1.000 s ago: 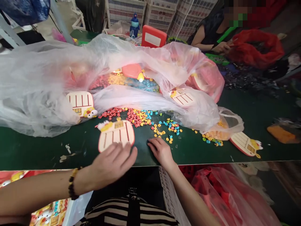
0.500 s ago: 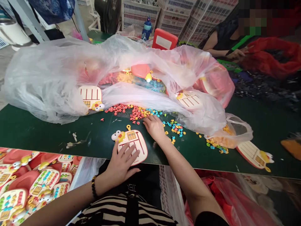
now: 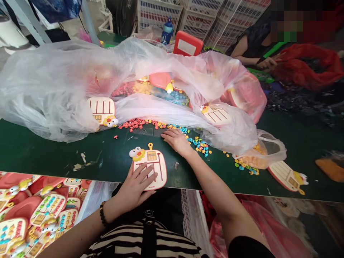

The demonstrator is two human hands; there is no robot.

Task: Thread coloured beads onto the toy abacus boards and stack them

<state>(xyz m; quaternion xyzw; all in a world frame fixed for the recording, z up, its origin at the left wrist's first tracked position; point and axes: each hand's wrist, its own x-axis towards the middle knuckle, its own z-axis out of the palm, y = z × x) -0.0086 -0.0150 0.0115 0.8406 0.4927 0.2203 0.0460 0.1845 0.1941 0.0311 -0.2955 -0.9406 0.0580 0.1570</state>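
While my left hand lies spread on a board, my right hand adjoins pieces; its grip I cannot tell.

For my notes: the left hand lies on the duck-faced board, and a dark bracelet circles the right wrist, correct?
Wrong side: in the head view the bracelet circles the left wrist. The left hand does lie on the board.
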